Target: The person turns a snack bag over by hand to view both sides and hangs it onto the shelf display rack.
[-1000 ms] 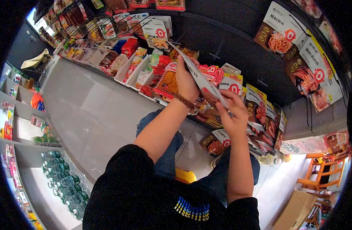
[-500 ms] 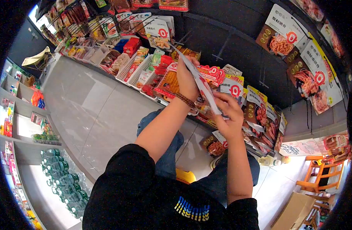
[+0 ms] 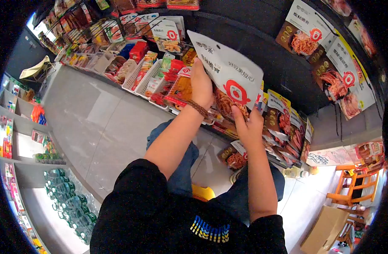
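Note:
A white and brown snack pouch (image 3: 232,70) with a red round logo is held up in front of me, its printed face toward the camera. My left hand (image 3: 202,86), with a brown beaded bracelet at the wrist, grips its left edge. My right hand (image 3: 249,125) pinches the lower right side, thumb on the front near the logo. The fingers of both hands are partly hidden behind the pouch. Behind it, similar pouches (image 3: 282,118) stand on the low shelf, and white baskets (image 3: 149,82) of packaged snacks sit to the left.
More pouches (image 3: 337,72) hang from the dark wall at right. One pouch (image 3: 235,157) lies on the floor by my feet. Shelves with green-capped bottles (image 3: 71,199) stand at left. A wooden chair (image 3: 352,186) and a cardboard box (image 3: 325,228) are at lower right.
The pouch has turned from nearly edge-on to face me, showing its printed front. Both hands keep hold of it, and the right hand has shifted slightly lower relative to it.

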`<action>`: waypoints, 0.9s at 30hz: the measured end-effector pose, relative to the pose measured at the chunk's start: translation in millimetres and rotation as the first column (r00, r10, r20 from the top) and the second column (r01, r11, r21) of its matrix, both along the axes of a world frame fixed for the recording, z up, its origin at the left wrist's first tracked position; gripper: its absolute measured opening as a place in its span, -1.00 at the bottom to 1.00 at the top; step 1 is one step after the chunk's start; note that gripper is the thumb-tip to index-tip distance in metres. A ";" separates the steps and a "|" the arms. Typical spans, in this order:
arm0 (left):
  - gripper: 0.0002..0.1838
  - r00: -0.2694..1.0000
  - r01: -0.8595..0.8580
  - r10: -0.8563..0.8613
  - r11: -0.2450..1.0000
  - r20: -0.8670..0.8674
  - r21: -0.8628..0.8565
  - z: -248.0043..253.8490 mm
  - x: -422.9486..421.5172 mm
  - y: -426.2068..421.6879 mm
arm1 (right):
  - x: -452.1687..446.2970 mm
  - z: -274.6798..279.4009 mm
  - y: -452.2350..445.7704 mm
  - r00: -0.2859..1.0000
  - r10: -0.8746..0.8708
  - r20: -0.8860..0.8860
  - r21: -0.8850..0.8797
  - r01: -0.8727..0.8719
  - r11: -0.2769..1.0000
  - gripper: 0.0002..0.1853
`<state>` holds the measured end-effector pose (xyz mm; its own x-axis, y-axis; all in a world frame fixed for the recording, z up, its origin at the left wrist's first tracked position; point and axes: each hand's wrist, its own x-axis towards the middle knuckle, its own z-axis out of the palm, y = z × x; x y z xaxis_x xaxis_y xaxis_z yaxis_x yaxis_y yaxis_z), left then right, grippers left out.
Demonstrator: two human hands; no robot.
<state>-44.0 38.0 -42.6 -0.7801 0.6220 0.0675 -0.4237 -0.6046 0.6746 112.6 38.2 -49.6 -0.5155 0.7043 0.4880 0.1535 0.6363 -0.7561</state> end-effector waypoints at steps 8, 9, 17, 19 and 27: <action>-0.74 0.837 -0.156 -0.072 0.919 -0.543 -0.362 8.4 0.0 -7.4 | 12.7 8.8 15.9 0.959 -0.175 -0.222 -0.307 0.102 0.946 -0.78; -0.74 0.837 -0.146 -0.079 0.921 -0.541 -0.362 8.6 -0.8 -8.1 | 15.1 7.5 21.5 0.958 -0.184 -0.220 -0.306 0.111 0.946 -0.78; -0.74 0.798 0.126 -0.296 0.934 -0.524 -0.336 22.3 -1.2 -17.6 | 32.5 19.3 38.4 0.891 -0.221 -0.397 -0.519 -0.019 0.855 -0.81; -0.72 0.785 0.206 -0.377 0.907 -0.492 -0.367 27.1 -0.7 -21.5 | 34.7 22.9 39.9 0.845 -0.267 -0.463 -0.606 -0.082 0.791 -0.80; -0.60 0.732 0.235 -0.298 0.954 -0.613 -0.184 36.1 6.5 -22.7 | 39.2 31.1 43.7 0.803 -0.277 -0.527 -0.681 -0.205 0.703 -0.61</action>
<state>-37.5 15.3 -6.5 -0.3817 0.8256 0.4155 -0.0204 -0.4570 0.8893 151.8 81.8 -18.5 -0.2853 0.9576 0.0395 -0.4297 -0.0910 -0.8984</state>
